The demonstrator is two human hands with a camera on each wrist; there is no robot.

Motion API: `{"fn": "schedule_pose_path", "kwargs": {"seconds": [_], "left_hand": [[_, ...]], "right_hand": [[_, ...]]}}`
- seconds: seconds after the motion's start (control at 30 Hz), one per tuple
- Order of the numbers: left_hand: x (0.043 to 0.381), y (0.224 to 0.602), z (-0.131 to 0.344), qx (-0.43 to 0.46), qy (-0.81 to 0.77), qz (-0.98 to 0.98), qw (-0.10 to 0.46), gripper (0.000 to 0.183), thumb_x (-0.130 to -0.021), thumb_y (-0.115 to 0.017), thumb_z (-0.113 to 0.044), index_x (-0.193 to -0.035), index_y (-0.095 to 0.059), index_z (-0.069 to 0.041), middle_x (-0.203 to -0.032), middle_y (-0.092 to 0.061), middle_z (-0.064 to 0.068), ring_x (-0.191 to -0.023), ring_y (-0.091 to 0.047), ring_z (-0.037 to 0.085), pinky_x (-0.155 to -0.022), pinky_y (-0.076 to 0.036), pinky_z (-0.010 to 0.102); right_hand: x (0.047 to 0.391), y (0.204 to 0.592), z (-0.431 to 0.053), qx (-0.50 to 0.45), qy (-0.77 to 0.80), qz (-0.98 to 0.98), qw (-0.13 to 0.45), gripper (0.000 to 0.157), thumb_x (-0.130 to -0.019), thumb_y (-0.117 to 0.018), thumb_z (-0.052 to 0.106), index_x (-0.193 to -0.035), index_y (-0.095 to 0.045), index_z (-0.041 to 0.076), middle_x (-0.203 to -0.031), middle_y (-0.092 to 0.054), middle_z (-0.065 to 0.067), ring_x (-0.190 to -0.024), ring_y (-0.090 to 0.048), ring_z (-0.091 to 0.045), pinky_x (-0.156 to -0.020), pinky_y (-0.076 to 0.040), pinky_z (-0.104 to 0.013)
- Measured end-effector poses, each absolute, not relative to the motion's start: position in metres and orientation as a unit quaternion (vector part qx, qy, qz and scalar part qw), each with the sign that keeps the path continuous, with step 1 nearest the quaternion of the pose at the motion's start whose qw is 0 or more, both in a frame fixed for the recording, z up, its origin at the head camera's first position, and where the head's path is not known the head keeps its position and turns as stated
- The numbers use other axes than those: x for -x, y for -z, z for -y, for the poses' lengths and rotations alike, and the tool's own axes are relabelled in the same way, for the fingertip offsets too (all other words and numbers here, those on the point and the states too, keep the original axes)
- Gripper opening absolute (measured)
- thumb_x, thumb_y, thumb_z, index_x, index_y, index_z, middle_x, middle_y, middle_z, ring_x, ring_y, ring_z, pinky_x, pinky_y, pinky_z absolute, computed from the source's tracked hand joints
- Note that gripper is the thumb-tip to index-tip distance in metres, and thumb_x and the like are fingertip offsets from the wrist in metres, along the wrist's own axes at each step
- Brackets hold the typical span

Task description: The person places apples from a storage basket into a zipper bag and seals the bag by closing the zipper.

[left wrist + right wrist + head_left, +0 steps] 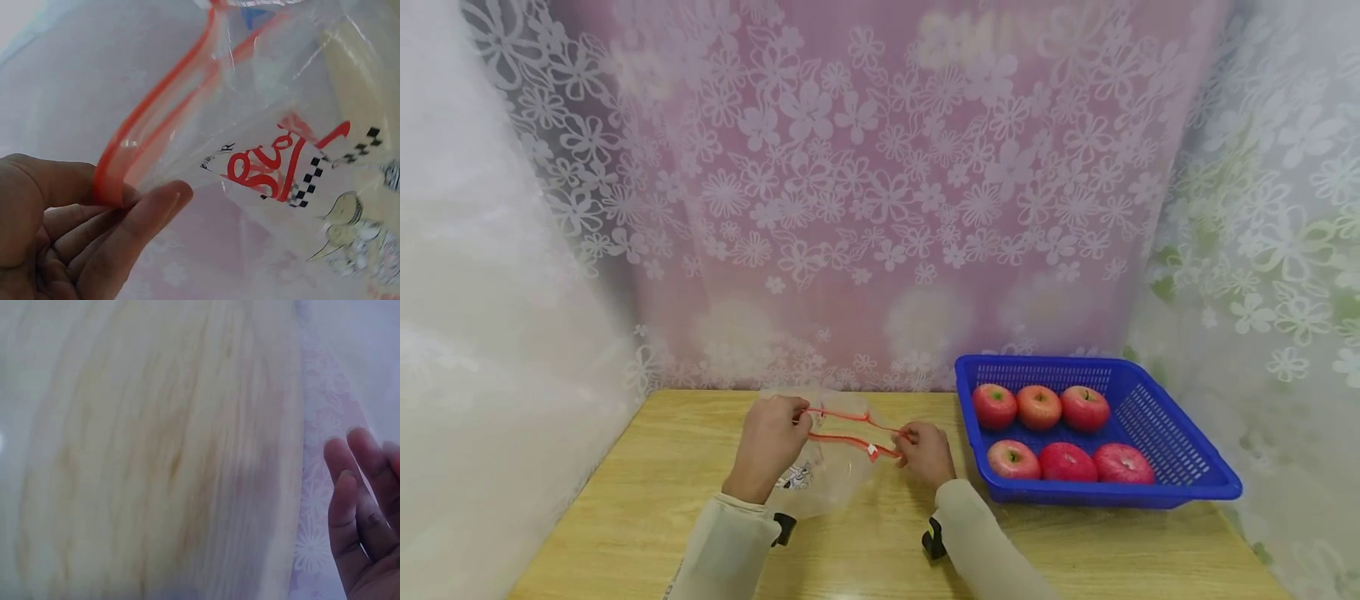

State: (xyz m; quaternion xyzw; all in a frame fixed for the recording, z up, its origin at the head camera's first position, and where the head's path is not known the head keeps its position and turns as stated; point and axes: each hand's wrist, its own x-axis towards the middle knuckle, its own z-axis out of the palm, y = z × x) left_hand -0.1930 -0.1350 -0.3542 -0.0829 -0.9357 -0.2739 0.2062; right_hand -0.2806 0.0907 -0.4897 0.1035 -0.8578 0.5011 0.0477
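Note:
A clear plastic zip bag with a red-orange zip strip and printed drawings is held up over the table, its mouth spread apart. My left hand pinches the left end of the strip between thumb and fingers; the left wrist view shows that grip on the zip strip, with red lettering and a checkered print on the film. At the strip's other end, by a small white-and-red slider, my right hand pinches the bag's edge. Only some right-hand fingers show in the right wrist view.
Right of the hands stands a blue plastic basket with several red apples in two rows. The wooden table reaches back to a pink flowered curtain. Pale patterned curtains hang at both sides.

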Motion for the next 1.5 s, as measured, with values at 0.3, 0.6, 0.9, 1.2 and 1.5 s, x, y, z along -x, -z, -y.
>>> {"fn": "schedule_pose_path", "kwargs": {"seconds": [0.3,0.6,0.9,1.2,1.5], "left_hand": [[0.203,0.388,0.134,0.023,0.44,0.89,0.115,0.024,-0.093,-0.061,-0.01,-0.11,-0.069,0.006,-0.094,-0.072,0.017,-0.074,-0.07,0.021,-0.059,-0.056,0.029],[0.212,0.407,0.124,-0.004,0.536,0.837,0.105,0.026,-0.096,-0.059,-0.009,-0.114,-0.066,0.008,-0.094,-0.072,0.018,-0.064,-0.068,0.02,-0.056,-0.056,0.028],[0.218,0.422,0.121,-0.04,0.56,0.818,0.123,0.025,-0.094,-0.062,-0.013,-0.11,-0.07,0.004,-0.092,-0.073,0.015,-0.059,-0.066,0.018,-0.05,-0.051,0.022],[0.219,0.421,0.119,-0.042,0.576,0.806,0.131,0.025,-0.094,-0.062,-0.014,-0.109,-0.07,0.005,-0.094,-0.072,0.017,-0.071,-0.07,0.025,-0.057,-0.056,0.025],[0.222,0.42,0.121,-0.044,0.592,0.794,0.129,0.027,-0.095,-0.061,-0.015,-0.112,-0.069,0.004,-0.098,-0.072,0.017,-0.079,-0.071,0.025,-0.059,-0.056,0.024]], "right_hand": [[0.27,0.493,-0.087,-0.116,-0.592,0.798,0.001,0.018,-0.094,-0.06,0.006,-0.092,-0.066,-0.011,-0.069,-0.07,-0.012,-0.058,-0.067,-0.015,-0.051,-0.054,-0.029],[0.268,0.48,-0.083,-0.123,-0.613,0.781,-0.007,0.022,-0.094,-0.061,0.008,-0.096,-0.065,-0.014,-0.07,-0.07,-0.014,-0.059,-0.066,-0.014,-0.054,-0.055,-0.027],[0.26,0.477,-0.086,-0.116,-0.606,0.786,-0.03,0.026,-0.097,-0.058,0.013,-0.107,-0.063,-0.011,-0.079,-0.071,-0.017,-0.061,-0.065,-0.014,-0.056,-0.056,-0.032],[0.256,0.471,-0.089,-0.128,-0.599,0.79,0.01,0.036,-0.096,-0.061,0.018,-0.122,-0.059,-0.007,-0.096,-0.071,-0.022,-0.076,-0.067,-0.02,-0.07,-0.058,-0.041],[0.257,0.463,-0.092,-0.135,-0.562,0.813,0.072,0.039,-0.095,-0.062,0.022,-0.129,-0.058,0.003,-0.12,-0.064,-0.018,-0.111,-0.061,-0.032,-0.094,-0.048,-0.049]]}}
